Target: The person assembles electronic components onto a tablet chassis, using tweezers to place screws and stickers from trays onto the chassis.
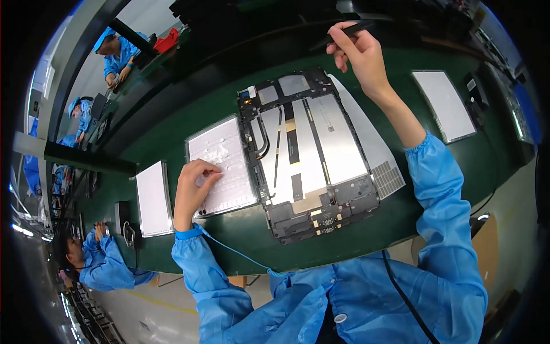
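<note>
An opened tablet-like device (341,135) lies in front of me, its silver battery panels, black frame and thin flat cables exposed. Left of it is a clear-edged tray (232,192) with a white sheet and small white pieces (217,151) scattered on it. Over this tray's near left part, my left hand (196,186) has thumb and forefinger pinched together; whatever is between them is too small to make out. A blue wrist strap (189,233) circles that wrist. Raised beyond the device's far right corner, my right hand (361,56) grips a slim black pointed tool (356,27).
White sheets (355,114) lie partly under the device, one with a grid of grey labels (388,178). Another tray (154,198) sits at left, and a white-covered panel (444,106) at right. A coiled blue cord (240,252) crosses the green bench edge. Co-workers in blue (109,264) sit at left.
</note>
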